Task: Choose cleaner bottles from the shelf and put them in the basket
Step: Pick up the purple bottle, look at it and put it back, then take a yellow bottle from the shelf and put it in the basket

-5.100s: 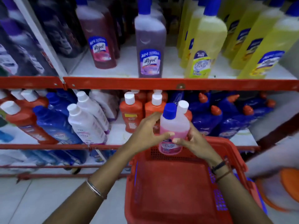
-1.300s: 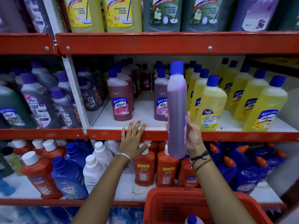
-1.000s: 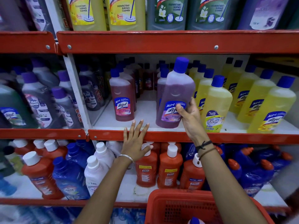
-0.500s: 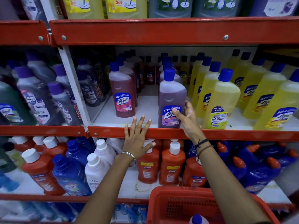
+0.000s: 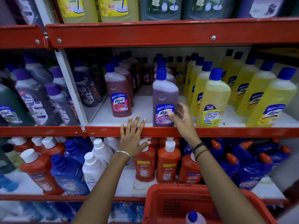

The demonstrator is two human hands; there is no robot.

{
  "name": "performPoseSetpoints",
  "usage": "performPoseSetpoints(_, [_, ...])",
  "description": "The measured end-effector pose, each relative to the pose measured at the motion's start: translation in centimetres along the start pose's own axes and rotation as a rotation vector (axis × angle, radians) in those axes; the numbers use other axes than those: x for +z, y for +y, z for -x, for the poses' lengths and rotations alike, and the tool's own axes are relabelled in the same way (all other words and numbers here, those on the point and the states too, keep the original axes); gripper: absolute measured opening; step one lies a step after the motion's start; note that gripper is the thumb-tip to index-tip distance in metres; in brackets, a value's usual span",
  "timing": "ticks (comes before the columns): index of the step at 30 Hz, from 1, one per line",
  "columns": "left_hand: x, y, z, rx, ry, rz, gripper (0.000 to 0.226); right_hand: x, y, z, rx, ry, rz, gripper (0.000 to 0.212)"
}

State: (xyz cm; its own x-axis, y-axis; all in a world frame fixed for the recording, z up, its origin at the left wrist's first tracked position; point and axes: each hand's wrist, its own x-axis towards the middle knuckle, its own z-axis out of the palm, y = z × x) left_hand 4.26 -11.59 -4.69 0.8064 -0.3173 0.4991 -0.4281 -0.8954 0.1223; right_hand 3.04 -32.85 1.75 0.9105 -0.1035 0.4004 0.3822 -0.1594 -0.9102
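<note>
A purple cleaner bottle [image 5: 164,92] with a blue cap stands upright at the front of the middle shelf [image 5: 226,132]. My right hand [image 5: 180,118] is beside its lower right with fingers spread, the thumb over its label, not gripping it. My left hand [image 5: 133,137] lies flat on the red shelf edge, fingers apart. The red basket [image 5: 168,199] sits at the bottom right below my right arm. A pale bottle with a blue cap [image 5: 193,217] lies in it.
A brownish-red bottle [image 5: 119,94] stands left of the purple one and yellow bottles [image 5: 213,101] stand to its right. Orange bottles [image 5: 167,165], white and blue bottles fill the lower shelf. Large bottles line the top shelf.
My right hand turned the purple bottle, set it back upright on the middle shelf and let go. My left hand stayed on the shelf edge. Earlier a pink bottle went into the basket.
</note>
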Motion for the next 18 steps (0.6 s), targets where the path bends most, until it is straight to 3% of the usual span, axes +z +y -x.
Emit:
performPoseSetpoints(6, [0.2,1.1,0.2,-0.060,0.011,-0.091,0.091,-5.4,-0.3,4.4,-0.312,0.313,0.121,0.029])
performPoseSetpoints(11, [0.3,1.7,-0.3,-0.069,-0.028,-0.125,0.094,-10.5,0.6,4.2,-0.286,0.524,0.216,0.032])
performPoseSetpoints(14, [0.3,2.2,-0.5,-0.067,-0.019,-0.132,0.096,-12.6,1.0,2.6,-0.201,0.457,0.251,0.062])
performPoseSetpoints(16, [0.4,2.4,-0.5,-0.080,-0.014,-0.127,0.096,-13.7,1.1,1.3,-0.098,0.295,0.218,0.080])
performPoseSetpoints(18, [0.4,2.5,-0.4,-0.090,-0.015,-0.115,0.095,-14.6,1.0,0.1,-0.012,0.112,0.123,0.081])
